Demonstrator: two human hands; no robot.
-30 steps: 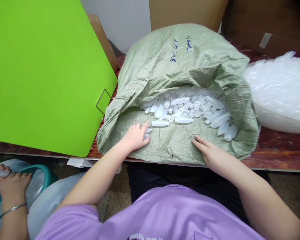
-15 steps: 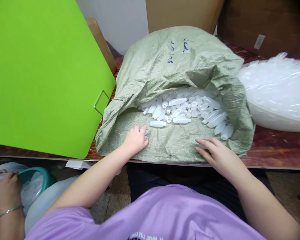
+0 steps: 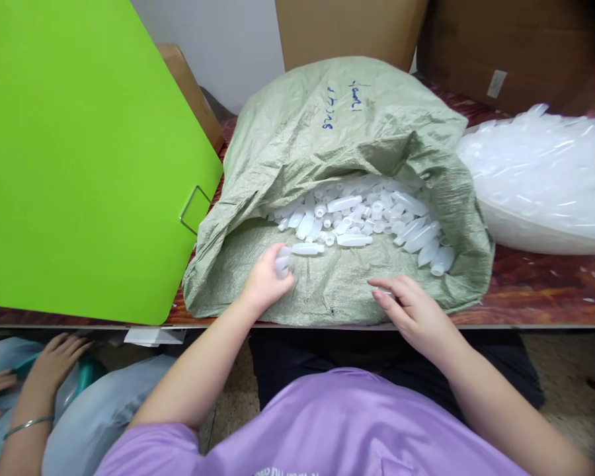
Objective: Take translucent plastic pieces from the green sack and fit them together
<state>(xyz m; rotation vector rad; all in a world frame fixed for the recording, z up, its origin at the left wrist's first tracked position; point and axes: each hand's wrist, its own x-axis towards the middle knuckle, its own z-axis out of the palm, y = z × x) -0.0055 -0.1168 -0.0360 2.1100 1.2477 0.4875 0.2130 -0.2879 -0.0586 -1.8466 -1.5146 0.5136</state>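
Note:
A large pale green woven sack (image 3: 277, 152) lies on its side with its mouth towards me, handwriting on its top. Inside its mouth is a heap of small translucent white plastic bottles (image 3: 352, 221), tapered with narrow necks. My left hand (image 3: 268, 277) is curled around a couple of these bottles at the left of the sack mouth, beside a loose bottle (image 3: 307, 248). Over the front flap of the sack, my right hand (image 3: 409, 307) hovers with thumb and fingers a little apart. A small pale glint shows between its fingertips; I cannot make out what it is.
A bright green board (image 3: 89, 165) with a metal loop stands at left. To the right lies a clear bag (image 3: 545, 185) full of similar white pieces. Cardboard boxes (image 3: 352, 33) stand behind. Another person's hand (image 3: 54, 363) is at lower left, over a teal basin (image 3: 86, 377).
My left hand has lifted and turned, now showing the bottles in its grip. The right hand has shifted slightly left, its fingers closer together. The other person's hands moved. The whole view shifted a little.

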